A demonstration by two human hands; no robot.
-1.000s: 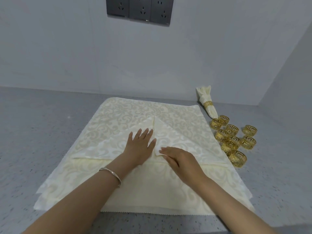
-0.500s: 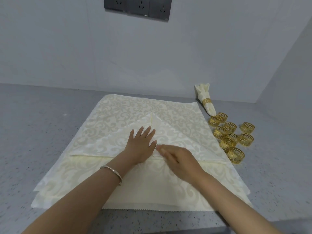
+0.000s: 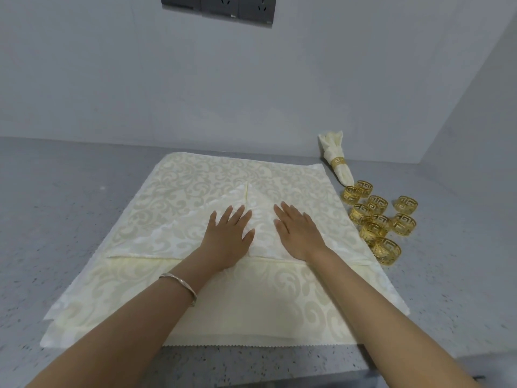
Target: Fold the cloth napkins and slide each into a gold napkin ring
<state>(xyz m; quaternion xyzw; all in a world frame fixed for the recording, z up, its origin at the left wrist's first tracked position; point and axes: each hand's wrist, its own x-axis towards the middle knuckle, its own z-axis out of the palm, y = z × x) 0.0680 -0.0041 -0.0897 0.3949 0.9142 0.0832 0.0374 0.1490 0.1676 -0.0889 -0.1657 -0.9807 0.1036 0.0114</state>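
A cream patterned cloth napkin [image 3: 173, 233] lies folded into a triangle on top of a stack of flat napkins [image 3: 251, 309]. My left hand [image 3: 228, 236] presses flat on the left flap, fingers straight. My right hand [image 3: 298, 233] lies flat on the right flap, just right of the centre seam. Several gold napkin rings [image 3: 379, 217] sit in a cluster to the right of the stack. A finished rolled napkin in a gold ring [image 3: 337, 159] lies behind them by the wall.
The grey speckled counter [image 3: 56, 208] extends left and right of the stack. Its front edge runs just below the napkins. A grey wall with dark sockets [image 3: 221, 4] stands behind, and a side wall closes the right.
My right hand let go of the flap corner it was pinching and now lies flat on the right flap. My left hand stayed pressing on the left flap.
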